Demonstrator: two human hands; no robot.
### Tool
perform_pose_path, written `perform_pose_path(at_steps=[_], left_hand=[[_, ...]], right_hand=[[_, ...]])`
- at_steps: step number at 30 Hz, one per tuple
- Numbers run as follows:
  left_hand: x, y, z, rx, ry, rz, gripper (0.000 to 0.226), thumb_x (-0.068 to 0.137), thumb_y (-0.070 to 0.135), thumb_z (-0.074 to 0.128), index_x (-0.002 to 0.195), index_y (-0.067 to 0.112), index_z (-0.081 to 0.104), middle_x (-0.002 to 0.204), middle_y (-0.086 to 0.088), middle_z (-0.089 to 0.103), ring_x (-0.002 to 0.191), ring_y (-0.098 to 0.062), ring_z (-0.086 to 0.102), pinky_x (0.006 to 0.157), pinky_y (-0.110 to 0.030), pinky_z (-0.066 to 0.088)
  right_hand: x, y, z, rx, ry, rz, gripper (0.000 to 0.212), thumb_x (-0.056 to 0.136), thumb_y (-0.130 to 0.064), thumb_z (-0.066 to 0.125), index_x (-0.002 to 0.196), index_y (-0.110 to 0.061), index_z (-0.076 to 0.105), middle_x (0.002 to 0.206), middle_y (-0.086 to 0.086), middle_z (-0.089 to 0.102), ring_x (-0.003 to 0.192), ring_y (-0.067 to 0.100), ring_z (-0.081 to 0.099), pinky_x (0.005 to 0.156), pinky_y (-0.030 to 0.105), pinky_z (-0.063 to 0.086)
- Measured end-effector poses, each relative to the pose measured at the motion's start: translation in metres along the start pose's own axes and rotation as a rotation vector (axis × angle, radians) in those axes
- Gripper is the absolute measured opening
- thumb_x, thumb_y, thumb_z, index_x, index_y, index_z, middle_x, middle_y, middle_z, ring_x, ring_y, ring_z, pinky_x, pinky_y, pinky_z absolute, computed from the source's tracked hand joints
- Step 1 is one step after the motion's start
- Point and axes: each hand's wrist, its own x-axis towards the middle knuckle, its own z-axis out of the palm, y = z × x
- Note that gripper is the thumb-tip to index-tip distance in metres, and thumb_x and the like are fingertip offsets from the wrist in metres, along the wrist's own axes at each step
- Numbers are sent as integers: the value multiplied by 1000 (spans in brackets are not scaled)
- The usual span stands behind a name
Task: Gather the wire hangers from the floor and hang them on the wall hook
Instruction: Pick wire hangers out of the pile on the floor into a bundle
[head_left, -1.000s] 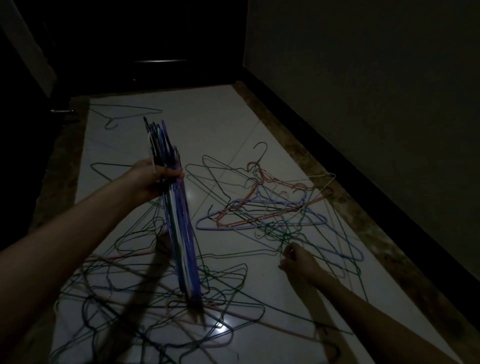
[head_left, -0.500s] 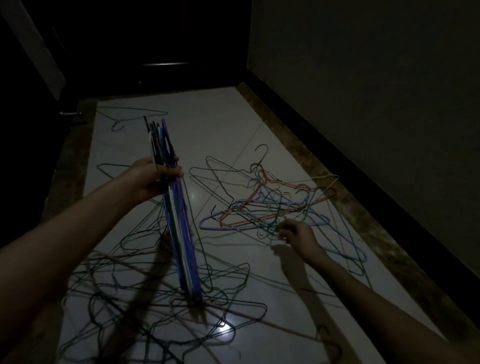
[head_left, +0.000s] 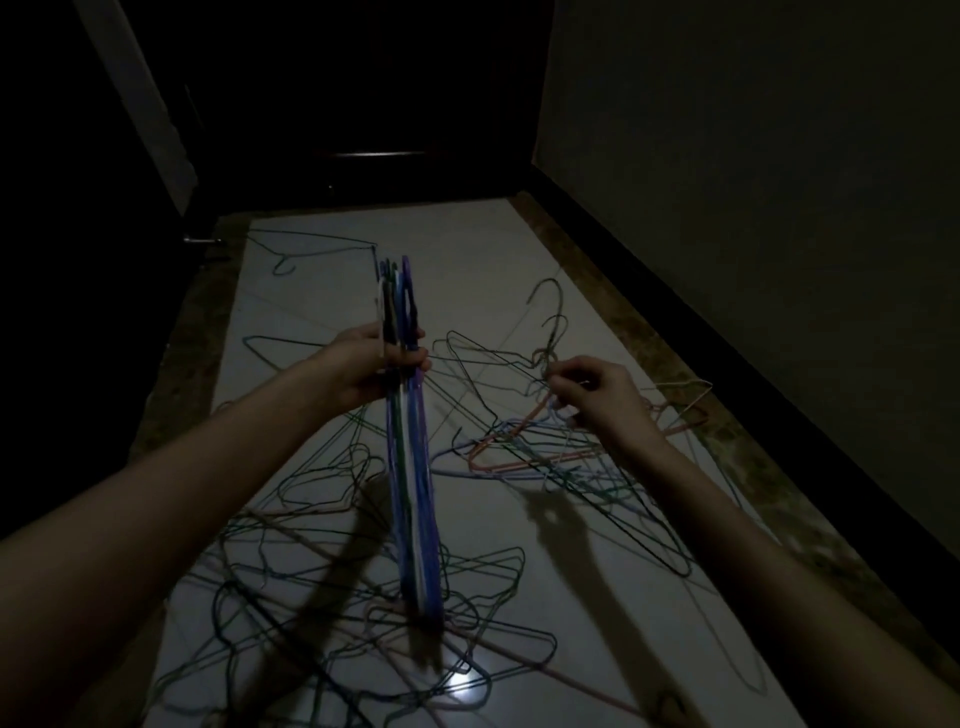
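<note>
My left hand (head_left: 371, 366) grips a stacked bundle of wire hangers (head_left: 413, 467), blue, purple, white and green, held upright by their necks with the lower ends near the floor. My right hand (head_left: 597, 397) is raised above the floor and pinches the neck of a thin hanger (head_left: 550, 358) lifted out of a tangle of orange, lilac and green hangers (head_left: 540, 452). More dark hangers (head_left: 322, 582) lie scattered over the white tiled floor in front of me. No wall hook is visible.
A single hanger (head_left: 311, 249) lies far off near a dark door (head_left: 363, 104). A wall with a black skirting board (head_left: 727, 343) runs along the right side. A door handle (head_left: 200, 240) sticks out at the left. The room is dim.
My right hand rose from the floor and moved forward, now pinching a hanger from the right tangle. The left hand keeps the bundle, turned more upright.
</note>
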Motion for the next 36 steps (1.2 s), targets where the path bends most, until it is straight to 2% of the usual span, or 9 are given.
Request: perform_pose_path(at_steps=[5, 10, 14, 20, 23, 27, 31, 34, 36], left_hand=[[-1, -2, 16, 3, -25, -6, 24, 82, -12, 58, 92, 10, 60, 81, -10, 62, 65, -16, 65, 50, -19, 52], [-4, -5, 30, 16, -48, -8, 22, 82, -8, 62, 95, 9, 60, 84, -9, 62, 74, -19, 62, 55, -22, 54], [-4, -8, 33, -5, -27, 15, 25, 80, -6, 64, 98, 11, 60, 84, -7, 61, 74, -18, 61, 53, -23, 52], [-1, -15, 38, 14, -5, 24, 41, 78, -3, 68, 116, 5, 56, 90, -8, 61, 77, -20, 61, 59, -26, 51], [1, -19, 38, -18, 2, 37, 39, 78, -3, 68, 115, 4, 58, 88, -8, 63, 75, -19, 62, 54, -24, 52], [2, -23, 36, -14, -10, 50, 31, 77, -1, 70, 104, 13, 63, 81, -5, 66, 66, -14, 64, 49, -20, 50], [9, -29, 38, -5, -15, 36, 21, 77, -2, 69, 92, 11, 63, 79, -6, 65, 68, -17, 63, 52, -22, 52], [17, -33, 38, 40, 13, 45, 29, 80, -3, 66, 108, 6, 62, 82, -5, 65, 71, -17, 63, 61, -27, 54], [21, -31, 36, 40, 25, 58, 30, 82, -2, 65, 111, 8, 62, 83, -3, 64, 72, -14, 62, 56, -23, 53]], right_hand=[[-1, -29, 40, 194, -61, 49, 13, 90, -3, 55, 101, 1, 61, 79, 3, 57, 66, 11, 55, 47, 12, 46], [-6, -37, 65, 384, -79, 135, 12, 88, -1, 59, 100, -1, 60, 79, 3, 58, 73, 12, 58, 62, 18, 55], [-7, -32, 67, 382, -87, 140, 15, 86, 1, 60, 101, 0, 61, 79, 2, 63, 74, 8, 61, 62, 15, 53], [-3, -30, 68, 363, -69, 117, 14, 87, 2, 57, 98, 0, 64, 85, 4, 64, 75, 7, 61, 59, 12, 51], [-4, -28, 70, 370, -103, 81, 17, 87, 4, 56, 101, 1, 65, 87, 5, 64, 75, 8, 61, 57, 10, 50], [-3, -18, 68, 328, -169, 47, 18, 87, 3, 56, 100, -5, 66, 86, 5, 61, 75, 9, 60, 59, 10, 50], [3, -6, 71, 277, -146, 37, 23, 85, 3, 60, 108, 4, 59, 80, 5, 57, 72, 12, 59, 59, 11, 50], [11, 10, 65, 346, -92, 50, 23, 84, 3, 61, 100, -6, 47, 80, 6, 60, 72, 16, 61, 58, 15, 52], [20, 27, 56, 313, -57, 71, 26, 84, 3, 61, 93, -12, 42, 79, 6, 58, 72, 18, 60, 56, 16, 52]])
